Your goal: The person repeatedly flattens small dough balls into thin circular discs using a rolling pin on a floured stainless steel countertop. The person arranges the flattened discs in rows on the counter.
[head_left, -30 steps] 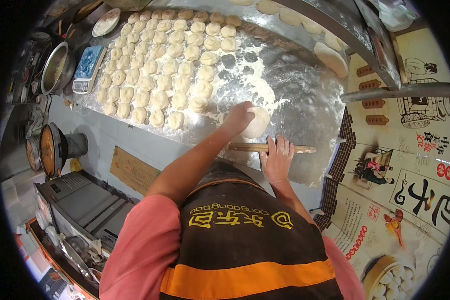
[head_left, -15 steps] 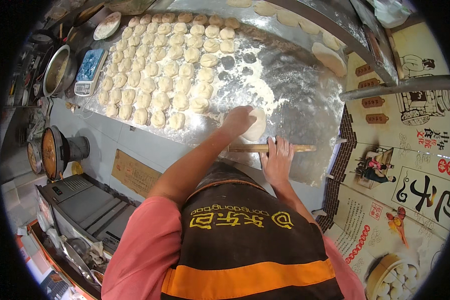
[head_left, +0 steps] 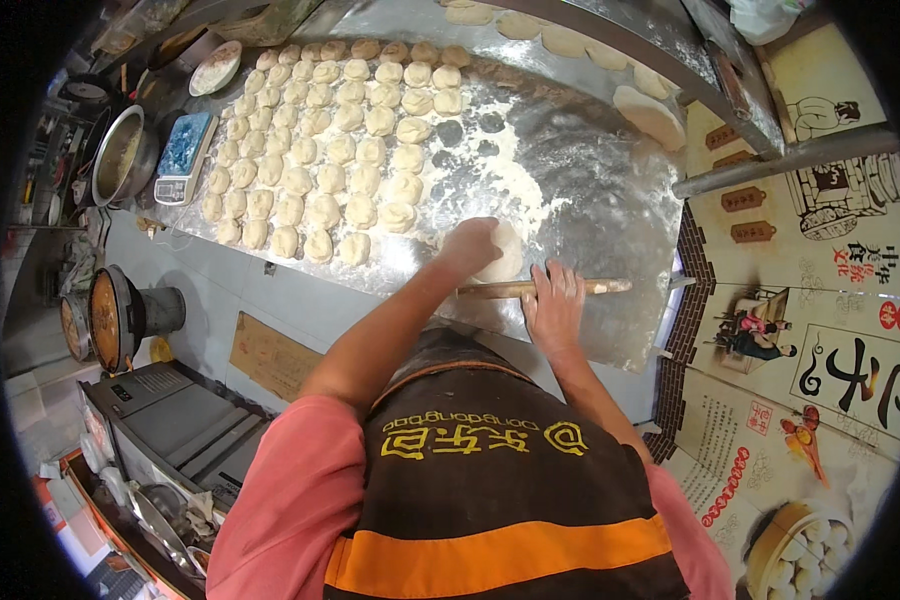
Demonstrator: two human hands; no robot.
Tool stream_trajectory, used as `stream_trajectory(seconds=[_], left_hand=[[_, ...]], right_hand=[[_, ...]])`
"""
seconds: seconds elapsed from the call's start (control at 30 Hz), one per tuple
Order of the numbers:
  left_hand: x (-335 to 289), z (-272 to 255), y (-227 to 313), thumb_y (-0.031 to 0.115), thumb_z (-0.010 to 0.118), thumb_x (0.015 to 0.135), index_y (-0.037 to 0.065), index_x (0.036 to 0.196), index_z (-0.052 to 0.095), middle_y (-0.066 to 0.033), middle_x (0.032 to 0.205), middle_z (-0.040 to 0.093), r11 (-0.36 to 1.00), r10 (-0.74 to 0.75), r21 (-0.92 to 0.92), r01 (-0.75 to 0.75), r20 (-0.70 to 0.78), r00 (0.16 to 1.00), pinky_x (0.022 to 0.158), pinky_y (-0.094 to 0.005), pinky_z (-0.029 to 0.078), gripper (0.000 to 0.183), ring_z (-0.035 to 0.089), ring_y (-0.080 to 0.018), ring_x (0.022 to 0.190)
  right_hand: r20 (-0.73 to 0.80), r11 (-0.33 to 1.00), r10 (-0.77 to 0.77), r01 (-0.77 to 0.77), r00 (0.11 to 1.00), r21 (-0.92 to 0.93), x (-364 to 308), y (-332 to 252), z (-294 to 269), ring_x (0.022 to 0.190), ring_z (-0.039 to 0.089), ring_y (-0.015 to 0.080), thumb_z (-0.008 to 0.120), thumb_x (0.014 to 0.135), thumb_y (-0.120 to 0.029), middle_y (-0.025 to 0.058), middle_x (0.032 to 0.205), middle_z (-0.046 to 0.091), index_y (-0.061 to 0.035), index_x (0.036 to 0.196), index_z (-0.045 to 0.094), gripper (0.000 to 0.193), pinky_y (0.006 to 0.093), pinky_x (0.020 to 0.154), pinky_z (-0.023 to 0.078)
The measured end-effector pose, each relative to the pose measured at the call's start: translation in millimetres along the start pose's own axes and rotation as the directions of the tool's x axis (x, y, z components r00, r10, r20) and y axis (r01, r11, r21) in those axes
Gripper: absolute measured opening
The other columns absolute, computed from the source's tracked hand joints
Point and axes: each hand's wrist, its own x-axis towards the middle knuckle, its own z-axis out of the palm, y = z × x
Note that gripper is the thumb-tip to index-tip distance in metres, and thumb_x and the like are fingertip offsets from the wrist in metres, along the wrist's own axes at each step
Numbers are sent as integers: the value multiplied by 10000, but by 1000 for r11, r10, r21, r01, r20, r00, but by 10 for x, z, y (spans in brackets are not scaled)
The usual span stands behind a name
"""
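Observation:
A flat round of dough (head_left: pixel 507 254) lies on the floured metal worktop, near its front edge. My left hand (head_left: pixel 469 247) is closed on its left edge, fingers curled; the hand hides part of the round. Just below the dough lies a wooden rolling pin (head_left: pixel 495 290), set crosswise and slightly tilted. Across its middle rests my right hand (head_left: pixel 556 305), fingers stretched out flat over the wood and pointing away from me. The pin appears close to the near rim of the dough; whether they touch I cannot tell.
Rows of dough pieces (head_left: pixel 341 150) cover the worktop's left side. A scale (head_left: pixel 182 158) and a metal bowl (head_left: pixel 124 156) stand at far left. Loose flour (head_left: pixel 510 165) lies mid-table. More dough rounds (head_left: pixel 650 118) sit at the back right, near a metal bar (head_left: pixel 770 165).
The rolling pin's right end has swung slightly away from me, with my right hand still on it. My left hand now covers more of the dough round. The whole view has shifted a little.

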Motion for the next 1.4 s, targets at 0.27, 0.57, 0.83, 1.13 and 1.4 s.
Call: stream_trajectory(seconds=[0.27, 0.57, 0.83, 1.13, 1.4], left_hand=[[-99, -309, 654, 118, 555, 775, 31, 1073, 588, -173, 1037, 618, 959, 82, -224, -174, -368, 926, 818, -412, 467, 312, 589, -350, 959], [-553, -306, 904, 43, 619, 719, 49, 1065, 575, -160, 1037, 618, 779, 626, 108, -618, -180, 758, 853, -415, 470, 349, 575, -346, 1000], [-475, -272, 935, 71, 676, 744, 38, 926, 638, -130, 960, 625, 866, 396, -124, -484, -420, 817, 771, -385, 483, 189, 597, -319, 896], [-422, -148, 1122, 114, 719, 724, 36, 870, 650, -115, 865, 616, 886, 418, -11, -463, -410, 811, 715, -371, 488, 179, 600, -293, 831], [-453, -124, 1191, 147, 726, 723, 26, 847, 645, -123, 847, 613, 903, 406, 11, -431, -356, 842, 705, -375, 484, 191, 596, -301, 817]], right_hand=[[60, 568, 420, -314, 905, 761, 469, 54, -96, 1048, 524, 289, 491, 930, -358, 146, 1129, 564, -28, 1179, 553, 418, 425, 916, 404], [555, -783, 256, -166, 791, 599, 372, 55, -407, 1067, 588, 295, 380, 987, -375, 191, 1182, 570, 59, 1232, 454, 504, 405, 935, 485], [458, -685, 284, -156, 843, 712, 284, -1, -781, 1090, 577, 294, 392, 993, -317, 194, 1214, 554, 79, 1271, 420, 485, 406, 943, 470], [408, -610, 288, -162, 866, 775, 169, -27, -862, 1056, 582, 259, 410, 990, -306, 163, 1193, 561, 68, 1258, 449, 463, 387, 920, 467], [405, -532, 344, -180, 847, 828, 63, -52, -909, 1021, 590, 227, 420, 987, -310, 139, 1159, 578, 44, 1231, 488, 436, 356, 883, 476]])
